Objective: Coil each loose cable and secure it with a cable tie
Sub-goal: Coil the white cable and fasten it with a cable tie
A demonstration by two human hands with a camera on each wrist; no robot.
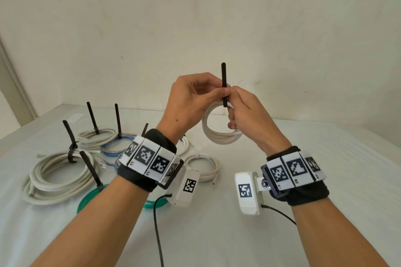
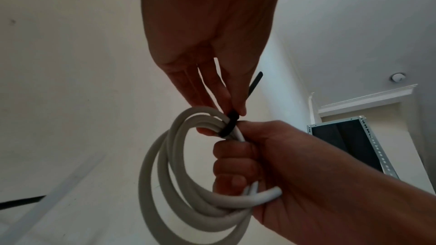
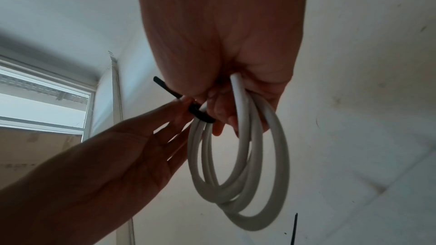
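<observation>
— Where was the cable being worked on?

— The white coil (image 1: 219,134) hung in the air above the counter (image 1: 325,180), between the two hands and clear of the surface. A black cable tie (image 1: 224,84) was wrapped around its strands at the top, with the loose tail sticking straight up past the knuckles.

— And the hands themselves?

— The right hand (image 1: 249,115) had its fingers curled through the coil, gripping the bundle; the left wrist view showed a cut cable end (image 2: 271,193) poking out beside its lower fingers. The left hand (image 1: 191,97) pinched the tie between thumb and fingertips just where it met the coil, its other fingers fairly straight and held off the cable.

— Were the two hands touching?

— Their fingertips met at the tie, as far as the head view showed.

— What else lay on the counter?

— To the left, well apart from the held coil, sat several bundles with black ties standing upright from them: a large thick white coil (image 1: 56,178) nearest the left edge, a green coil (image 1: 91,199) partly hidden behind the left forearm, a blue-and-clear coil (image 1: 110,151) behind that, and a pale coil (image 1: 97,136) farthest back. A smaller white coil (image 1: 206,169) lay near the middle, below the raised hands. Both wrists carried bands of black-and-white markers (image 1: 149,158) and small white camera units with dark leads trailing down.
</observation>
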